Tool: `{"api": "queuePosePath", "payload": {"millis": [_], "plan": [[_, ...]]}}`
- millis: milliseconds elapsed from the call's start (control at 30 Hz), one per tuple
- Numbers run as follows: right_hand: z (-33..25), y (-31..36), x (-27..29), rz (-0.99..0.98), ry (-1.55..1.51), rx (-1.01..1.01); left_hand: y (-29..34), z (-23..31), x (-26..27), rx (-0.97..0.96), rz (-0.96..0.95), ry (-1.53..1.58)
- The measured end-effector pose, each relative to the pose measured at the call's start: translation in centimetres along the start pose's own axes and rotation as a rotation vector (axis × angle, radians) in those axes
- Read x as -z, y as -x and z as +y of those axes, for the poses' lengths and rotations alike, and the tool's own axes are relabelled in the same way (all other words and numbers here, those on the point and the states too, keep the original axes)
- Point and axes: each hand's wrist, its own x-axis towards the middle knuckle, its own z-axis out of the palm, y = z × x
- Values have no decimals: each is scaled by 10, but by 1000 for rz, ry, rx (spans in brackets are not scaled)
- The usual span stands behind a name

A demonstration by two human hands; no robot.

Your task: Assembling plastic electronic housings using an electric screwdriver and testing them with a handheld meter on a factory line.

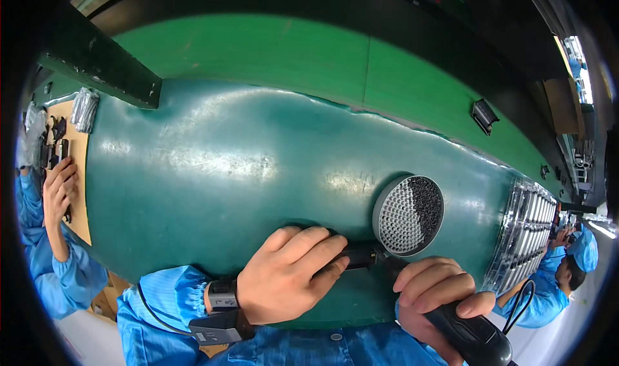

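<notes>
My left hand [290, 276] is closed around a black piece [356, 258], whose end sticks out past the fingertips; its exact kind is mostly hidden by the fingers. In my right hand [435, 288] is a black electric screwdriver [474, 332], with a cable looping beside it. The screwdriver's front end points at the exposed end of the black piece; whether they touch is hard to tell. Just beyond both hands stands a round grey tray [394, 221] with a perforated plate. Small black screws [427, 202] are heaped over its right part.
A clear plastic tray of white and black parts [525, 231] stands at the right. Beyond the table runs a green surface [258, 50] carrying a black part [483, 116]. A dark beam [109, 69] juts in at left. Co-workers' hands [60, 189] and blue sleeves [541, 301] flank the table.
</notes>
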Motion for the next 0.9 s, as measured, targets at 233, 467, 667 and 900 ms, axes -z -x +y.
{"api": "queuePosePath", "payload": {"millis": [233, 467, 667, 900], "plan": [[0, -17, -4, -75, 114, -30, -7, 11, 7, 2, -1, -10], [-10, -22, -16, 35, -3, 74, -5, 32, 27, -23, -10, -40], [-47, -29, -4, 228, -60, -8, -4, 42, 35, -23, -58, -29], [-7, -32, 18, 231, -82, 103, -20, 36, 31, 99, -79, 127]]}}
